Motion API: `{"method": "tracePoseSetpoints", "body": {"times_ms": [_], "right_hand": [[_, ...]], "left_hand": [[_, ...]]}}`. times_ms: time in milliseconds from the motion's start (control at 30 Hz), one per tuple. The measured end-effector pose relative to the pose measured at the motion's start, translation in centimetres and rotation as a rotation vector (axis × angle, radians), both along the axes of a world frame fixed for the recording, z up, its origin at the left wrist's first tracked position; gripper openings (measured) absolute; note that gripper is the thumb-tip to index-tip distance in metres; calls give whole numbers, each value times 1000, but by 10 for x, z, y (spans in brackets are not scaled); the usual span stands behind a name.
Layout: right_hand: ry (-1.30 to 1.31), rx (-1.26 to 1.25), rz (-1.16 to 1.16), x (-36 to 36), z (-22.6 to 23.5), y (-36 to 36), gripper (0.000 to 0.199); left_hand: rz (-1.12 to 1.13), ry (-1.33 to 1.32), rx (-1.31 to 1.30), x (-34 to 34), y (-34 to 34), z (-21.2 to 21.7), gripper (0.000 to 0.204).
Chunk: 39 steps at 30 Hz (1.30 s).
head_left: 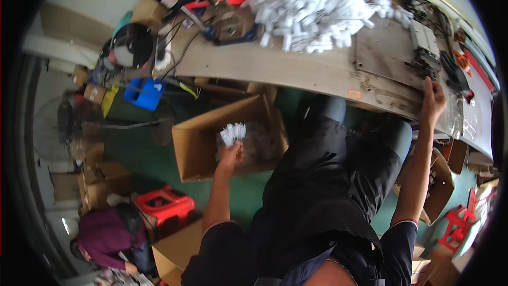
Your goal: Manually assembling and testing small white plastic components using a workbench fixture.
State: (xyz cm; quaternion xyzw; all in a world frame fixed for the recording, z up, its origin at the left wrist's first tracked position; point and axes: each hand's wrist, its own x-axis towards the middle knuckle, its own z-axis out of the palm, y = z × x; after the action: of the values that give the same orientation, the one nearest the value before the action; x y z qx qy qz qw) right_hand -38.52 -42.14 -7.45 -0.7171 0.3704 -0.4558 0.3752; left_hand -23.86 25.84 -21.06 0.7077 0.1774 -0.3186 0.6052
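Over the open cardboard box (197,145), your left hand (231,154) is clenching a bunch of white parts (233,132) while your right hand (432,100) is gripping the desk (296,69) edge for balance.

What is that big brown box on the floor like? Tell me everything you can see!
The cardboard box is brown, open at the top with its flaps spread outward, and looks tilted. It sits on the green floor beside the workbench. Inside lies a blurry heap of small pale parts. The left hand hovers over the opening, gripping a bunch of small white pieces. A red stool stands nearby.
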Motion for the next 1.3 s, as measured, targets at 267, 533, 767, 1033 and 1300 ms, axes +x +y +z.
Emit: {"method": "tracePoseSetpoints", "body": {"times_ms": [267, 533, 767, 1033, 1300], "right_hand": [[86, -8, -4, 7, 6, 14, 32], [146, -81, -58, 0, 3, 10, 31], [140, -25, -69, 2, 29, 33, 31], [124, -44, -107, 6, 24, 32, 30], [96, 15, -101, 3, 25, 31, 29]], "left_hand": [[-353, -788, 964, -14, 45, -80, 32], [-66, -801, 308, 16, -115, 40, 19], [-251, -1746, 315, 62, -258, 176, 25], [-581, -1684, 657, 101, -333, 183, 45], [-666, -1818, 825, 108, -346, 176, 19]]}}
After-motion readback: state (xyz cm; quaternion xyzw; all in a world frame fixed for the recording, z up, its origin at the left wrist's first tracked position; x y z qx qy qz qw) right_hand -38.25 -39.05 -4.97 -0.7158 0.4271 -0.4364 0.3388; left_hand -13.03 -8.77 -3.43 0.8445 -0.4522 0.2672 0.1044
